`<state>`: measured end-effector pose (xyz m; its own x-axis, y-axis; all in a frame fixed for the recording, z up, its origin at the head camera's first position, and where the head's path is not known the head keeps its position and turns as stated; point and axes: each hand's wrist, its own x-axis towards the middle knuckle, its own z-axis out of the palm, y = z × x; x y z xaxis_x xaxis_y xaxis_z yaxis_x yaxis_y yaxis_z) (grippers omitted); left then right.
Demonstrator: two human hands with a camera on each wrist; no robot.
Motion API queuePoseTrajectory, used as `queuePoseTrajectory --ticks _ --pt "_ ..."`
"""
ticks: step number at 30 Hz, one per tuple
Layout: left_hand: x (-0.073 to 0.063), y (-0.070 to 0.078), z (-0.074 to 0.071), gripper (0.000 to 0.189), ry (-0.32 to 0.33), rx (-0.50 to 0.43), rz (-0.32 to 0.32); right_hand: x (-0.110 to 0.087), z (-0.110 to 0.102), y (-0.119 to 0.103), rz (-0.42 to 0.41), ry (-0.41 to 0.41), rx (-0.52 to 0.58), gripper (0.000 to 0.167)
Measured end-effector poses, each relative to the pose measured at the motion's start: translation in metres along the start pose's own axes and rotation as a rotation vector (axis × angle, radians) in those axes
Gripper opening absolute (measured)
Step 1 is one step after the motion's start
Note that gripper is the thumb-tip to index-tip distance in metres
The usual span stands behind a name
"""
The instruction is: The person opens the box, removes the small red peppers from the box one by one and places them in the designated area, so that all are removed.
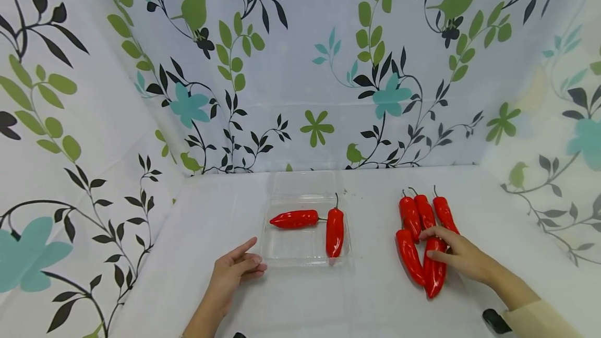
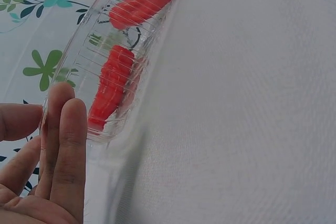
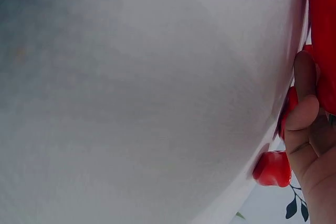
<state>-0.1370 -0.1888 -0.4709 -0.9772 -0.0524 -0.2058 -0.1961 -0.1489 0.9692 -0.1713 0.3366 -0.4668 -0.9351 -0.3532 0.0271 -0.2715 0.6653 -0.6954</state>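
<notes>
A clear plastic container (image 1: 291, 252) holds two red chili peppers: one lying crosswise (image 1: 296, 219), the other lengthwise (image 1: 335, 232) along the right side. At the container's near-left corner is my left hand (image 1: 235, 271), fingers mostly straight; in the left wrist view its fingertips (image 2: 72, 114) meet or nearly meet the clear wall. My right hand (image 1: 462, 255) holds a red chili pepper (image 1: 435, 273) between thumb and fingers, within a group of several. The right wrist view shows the curled fingers (image 3: 303, 114) against a pepper (image 3: 323, 35), partly cut off by the frame.
Beside the held pepper lies another chili pepper (image 1: 409, 258); farther back are three more, the left one (image 1: 410, 218) nearest the container. The container's clear lid (image 1: 305, 182) lies folded back. A white cloth (image 1: 310, 301) covers the table, and patterned curtains (image 1: 291, 93) hang around it.
</notes>
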Motion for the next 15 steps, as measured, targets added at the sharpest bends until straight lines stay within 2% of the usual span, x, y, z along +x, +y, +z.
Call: queuePoseTrajectory --ticks 8,15 --pt "-0.0011 -0.0013 -0.0006 0.053 -0.009 0.003 0.005 -0.0021 0.0032 -0.0022 -0.032 0.031 -0.168 0.045" --pt "-0.0007 -0.0012 -0.0013 0.055 -0.022 -0.003 0.011 -0.0026 0.0037 -0.0072 -0.024 0.055 -0.286 0.053"
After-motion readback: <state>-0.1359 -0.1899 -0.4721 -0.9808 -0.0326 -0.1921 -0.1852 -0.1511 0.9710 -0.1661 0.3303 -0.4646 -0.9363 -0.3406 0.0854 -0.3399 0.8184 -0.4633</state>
